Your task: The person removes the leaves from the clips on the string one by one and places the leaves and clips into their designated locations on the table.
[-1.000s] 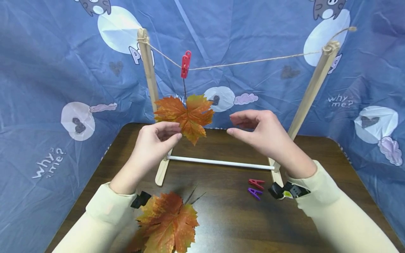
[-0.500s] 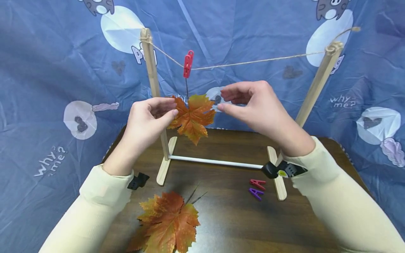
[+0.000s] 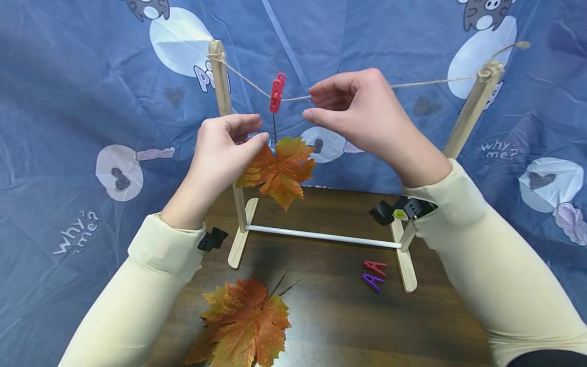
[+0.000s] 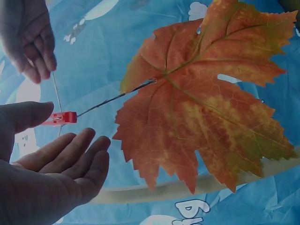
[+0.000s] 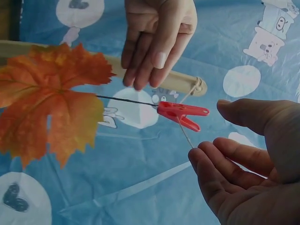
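An orange maple leaf (image 3: 281,173) hangs by its dark stem from a red clothespin (image 3: 277,93), which is clipped on a twine line (image 3: 247,80). My left hand (image 3: 228,145) is raised just left of the stem, thumb and fingers apart, holding nothing. On the other side, my right hand (image 3: 357,109) is at the height of the line, its fingertips overlapping the twine. The right wrist view shows the clothespin (image 5: 183,114) between the two hands, with a gap between the right thumb and fingers. The leaf (image 4: 201,93) looks spread out in the left wrist view.
Wooden posts (image 3: 221,81) hold the twine at both ends, joined low by a white rod (image 3: 321,236). More maple leaves (image 3: 247,321) lie on the brown table (image 3: 339,316) at the front. A red clothespin (image 3: 375,267) and a purple clothespin (image 3: 372,282) lie near the right foot.
Both hands have risen from beside the leaf's lower part toward the clothespin, the right one also moving left. The leaf still hangs from the line.
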`<state>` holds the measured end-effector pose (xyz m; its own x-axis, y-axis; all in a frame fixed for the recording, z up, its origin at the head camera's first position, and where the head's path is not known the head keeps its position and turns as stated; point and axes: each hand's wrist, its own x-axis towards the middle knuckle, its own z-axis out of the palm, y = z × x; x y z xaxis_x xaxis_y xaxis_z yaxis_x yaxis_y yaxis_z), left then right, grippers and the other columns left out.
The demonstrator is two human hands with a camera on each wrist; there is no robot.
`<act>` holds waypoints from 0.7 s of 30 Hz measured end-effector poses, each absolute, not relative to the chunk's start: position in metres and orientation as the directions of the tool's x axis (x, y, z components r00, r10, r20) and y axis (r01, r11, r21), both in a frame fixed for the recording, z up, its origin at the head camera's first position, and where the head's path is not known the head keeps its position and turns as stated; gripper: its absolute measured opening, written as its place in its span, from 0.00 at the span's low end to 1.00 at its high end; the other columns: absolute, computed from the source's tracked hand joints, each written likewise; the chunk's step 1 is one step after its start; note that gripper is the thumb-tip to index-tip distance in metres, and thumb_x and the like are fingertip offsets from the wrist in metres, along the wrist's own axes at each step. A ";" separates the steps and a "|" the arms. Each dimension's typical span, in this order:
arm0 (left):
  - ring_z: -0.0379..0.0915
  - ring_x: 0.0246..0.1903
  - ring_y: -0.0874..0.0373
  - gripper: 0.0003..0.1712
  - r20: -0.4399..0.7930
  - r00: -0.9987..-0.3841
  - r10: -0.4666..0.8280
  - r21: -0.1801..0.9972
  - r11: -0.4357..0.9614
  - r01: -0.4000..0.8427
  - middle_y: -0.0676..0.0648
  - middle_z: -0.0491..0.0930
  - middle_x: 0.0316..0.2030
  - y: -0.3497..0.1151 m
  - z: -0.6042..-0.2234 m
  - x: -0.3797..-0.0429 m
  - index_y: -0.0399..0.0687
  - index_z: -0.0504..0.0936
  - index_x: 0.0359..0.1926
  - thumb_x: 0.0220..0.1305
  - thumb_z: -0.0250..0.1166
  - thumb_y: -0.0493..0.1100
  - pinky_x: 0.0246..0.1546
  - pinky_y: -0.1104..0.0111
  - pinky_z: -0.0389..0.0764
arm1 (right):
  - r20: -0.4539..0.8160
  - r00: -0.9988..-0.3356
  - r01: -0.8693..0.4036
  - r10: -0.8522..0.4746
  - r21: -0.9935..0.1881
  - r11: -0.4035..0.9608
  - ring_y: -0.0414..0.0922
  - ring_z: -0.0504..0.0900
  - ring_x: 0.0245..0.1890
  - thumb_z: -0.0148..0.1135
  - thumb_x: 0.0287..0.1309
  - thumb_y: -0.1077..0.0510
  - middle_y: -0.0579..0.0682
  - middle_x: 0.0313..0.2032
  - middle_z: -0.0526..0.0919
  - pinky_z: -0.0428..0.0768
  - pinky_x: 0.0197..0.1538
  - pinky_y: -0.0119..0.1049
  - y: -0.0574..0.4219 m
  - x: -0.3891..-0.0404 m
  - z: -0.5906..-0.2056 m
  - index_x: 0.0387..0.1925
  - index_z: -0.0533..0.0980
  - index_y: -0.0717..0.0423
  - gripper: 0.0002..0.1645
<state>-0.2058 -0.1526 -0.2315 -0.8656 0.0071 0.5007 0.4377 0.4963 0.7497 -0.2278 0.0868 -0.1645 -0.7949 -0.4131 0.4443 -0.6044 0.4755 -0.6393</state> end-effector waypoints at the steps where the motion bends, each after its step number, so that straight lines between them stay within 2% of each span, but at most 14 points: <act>1: 0.82 0.50 0.52 0.20 0.496 -0.869 0.009 0.749 0.501 0.433 0.40 0.86 0.48 -0.152 -0.230 -0.208 0.33 0.84 0.56 0.64 0.71 0.37 0.55 0.63 0.77 | 0.447 -0.793 -0.607 -0.414 -0.636 0.477 0.41 0.85 0.44 0.76 0.58 0.53 0.50 0.45 0.87 0.80 0.50 0.35 0.085 -0.229 -0.162 0.52 0.84 0.60 0.23; 6: 0.81 0.51 0.52 0.21 0.465 -0.885 0.009 0.752 0.523 0.400 0.41 0.86 0.47 -0.148 -0.228 -0.222 0.34 0.84 0.56 0.65 0.71 0.39 0.56 0.62 0.76 | 0.457 -0.779 -0.624 -0.429 -0.622 0.473 0.40 0.85 0.46 0.76 0.59 0.53 0.50 0.46 0.87 0.79 0.51 0.34 0.079 -0.231 -0.150 0.53 0.84 0.61 0.23; 12: 0.83 0.43 0.52 0.17 0.450 -0.893 0.027 0.752 0.528 0.395 0.41 0.87 0.44 -0.145 -0.228 -0.235 0.34 0.86 0.52 0.66 0.70 0.40 0.48 0.62 0.79 | 0.419 -0.787 -0.616 -0.454 -0.582 0.531 0.38 0.83 0.47 0.75 0.59 0.50 0.48 0.47 0.86 0.78 0.52 0.33 0.068 -0.235 -0.138 0.55 0.83 0.59 0.26; 21: 0.82 0.39 0.53 0.12 0.444 -0.894 0.059 0.732 0.551 0.400 0.42 0.88 0.39 -0.141 -0.231 -0.241 0.35 0.89 0.47 0.66 0.70 0.39 0.42 0.66 0.79 | 0.326 -0.819 -0.573 -0.473 -0.516 0.637 0.35 0.81 0.50 0.73 0.60 0.45 0.46 0.51 0.85 0.78 0.52 0.30 0.051 -0.250 -0.130 0.60 0.80 0.56 0.31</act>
